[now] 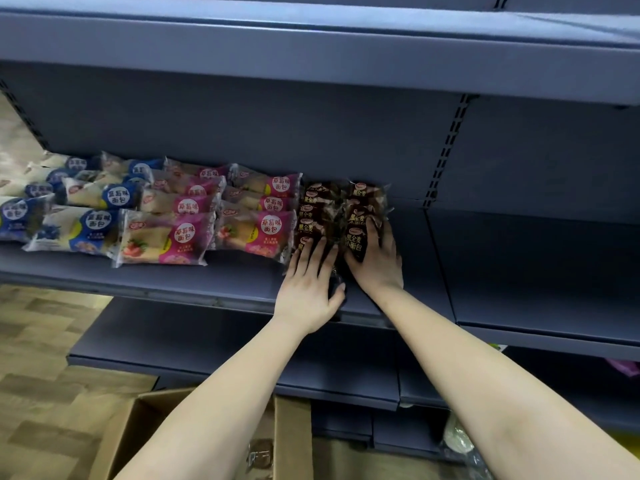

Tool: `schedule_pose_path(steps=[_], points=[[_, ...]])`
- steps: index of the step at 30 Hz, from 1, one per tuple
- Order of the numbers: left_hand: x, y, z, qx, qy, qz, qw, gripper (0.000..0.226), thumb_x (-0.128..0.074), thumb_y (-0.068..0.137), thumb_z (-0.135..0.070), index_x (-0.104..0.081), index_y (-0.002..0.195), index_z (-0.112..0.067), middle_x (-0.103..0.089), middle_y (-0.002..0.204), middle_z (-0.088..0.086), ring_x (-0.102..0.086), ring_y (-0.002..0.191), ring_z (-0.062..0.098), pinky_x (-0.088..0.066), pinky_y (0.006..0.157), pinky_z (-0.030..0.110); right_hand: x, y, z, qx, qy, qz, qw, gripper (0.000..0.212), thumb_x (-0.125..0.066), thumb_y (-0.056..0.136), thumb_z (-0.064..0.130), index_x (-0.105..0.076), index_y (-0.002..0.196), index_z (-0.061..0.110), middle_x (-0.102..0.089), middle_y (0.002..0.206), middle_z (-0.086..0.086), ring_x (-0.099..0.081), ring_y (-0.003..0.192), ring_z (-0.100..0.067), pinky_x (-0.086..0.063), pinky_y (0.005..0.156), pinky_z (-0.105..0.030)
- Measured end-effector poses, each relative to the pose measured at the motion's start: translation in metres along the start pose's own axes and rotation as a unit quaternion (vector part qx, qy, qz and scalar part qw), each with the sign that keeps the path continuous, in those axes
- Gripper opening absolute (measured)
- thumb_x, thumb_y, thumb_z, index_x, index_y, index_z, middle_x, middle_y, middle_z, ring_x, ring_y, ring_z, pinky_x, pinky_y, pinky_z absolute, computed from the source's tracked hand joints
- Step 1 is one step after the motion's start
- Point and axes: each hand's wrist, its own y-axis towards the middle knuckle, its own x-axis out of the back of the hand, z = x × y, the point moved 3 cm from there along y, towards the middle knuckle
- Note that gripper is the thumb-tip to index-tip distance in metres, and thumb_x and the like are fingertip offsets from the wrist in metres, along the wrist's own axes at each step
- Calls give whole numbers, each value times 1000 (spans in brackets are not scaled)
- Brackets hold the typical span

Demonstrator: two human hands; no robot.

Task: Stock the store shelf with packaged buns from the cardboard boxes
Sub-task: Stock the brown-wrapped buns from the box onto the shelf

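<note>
Our left grip (308,285), right grip (375,258): fingers spread flat on brown buns (313,206), likely squaring rows beside pink buns (256,226) on shelf (207,278).

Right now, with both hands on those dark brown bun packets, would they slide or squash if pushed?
Probably soft and light: the dark brown bun packets show crinkled film, so they would likely give under the left hand and right hand lying on them. Glossy film should slide on the smooth shelf. Overlapping rows may shift, not roll.

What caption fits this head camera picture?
Left hand and right hand press brown bun packs beside pink packs on the shelf.
</note>
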Motion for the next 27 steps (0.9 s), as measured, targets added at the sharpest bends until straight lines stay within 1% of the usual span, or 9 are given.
schedule_pose_path(steps=[4,8,10,12,16,19,22,24,27], points=[[-1,0,0,-2,-2,3,1000,66,-38,87,-47,-43,140,-9,-39,147,16,-32,138,34,-27,113,48,5,-3,1,-8,10,-19,1000,83,-47,89,57,0,152,28,12,159,-4,10,145,-29,0,117,-48],[-1,-2,-1,0,11,1,1000,71,-38,86,-51,-41,141,-7,-38,147,19,-33,138,35,-27,114,46,11,-10,4,-1,48,-67,997,74,-48,93,42,-9,152,21,2,160,-5,5,146,-25,3,117,-49],[2,-5,-2,-2,17,-6,1000,75,-39,86,-54,-35,142,-4,-36,148,21,-29,139,34,-19,114,42,13,-12,8,30,22,-67,997,68,-45,94,37,-13,151,18,-1,159,-4,4,146,-24,5,117,-49],[7,-8,2,1,24,-4,1000,78,-38,87,-55,-33,142,0,-35,148,23,-28,139,34,-19,113,42,17,-11,17,78,4,-76,994,63,-43,95,34,-19,150,17,-5,159,-2,2,146,-23,5,117,-48],[26,-21,29,77,18,0,997,75,-30,92,-53,-37,141,4,-36,146,24,-34,137,39,-24,114,47,28,-9,53,123,51,-103,986,54,-43,96,30,-30,145,13,-15,157,-3,-8,146,-22,-1,119,-44],[43,-38,59,128,29,5,991,73,-27,91,-51,-42,137,5,-38,144,27,-36,134,43,-24,111,50,22,-16,91,169,63,-87,980,49,-44,97,28,-36,142,11,-18,156,-7,-10,145,-26,-7,119,-46],[65,-62,90,165,55,6,985,74,-20,91,-51,-36,142,0,-31,150,23,-27,140,39,-17,115,48,0,-34,131,237,59,-53,968,45,-48,96,24,-44,138,9,-24,154,-11,-15,144,-32,-9,119,-46],[75,-86,111,200,73,8,977,77,-14,89,-53,-29,147,-4,-25,154,19,-19,143,36,-14,116,48,-20,-49,157,280,71,-30,957,39,-49,95,21,-51,132,6,-33,150,-12,-24,141,-34,-17,117,-46],[85,-127,138,252,92,26,963,69,-21,94,-51,-26,149,-9,-19,156,16,-15,144,35,-13,115,50,-54,-75,191,329,75,50,940,38,-46,97,23,-51,131,8,-41,144,-11,-35,133,-31,-28,111,-41]])
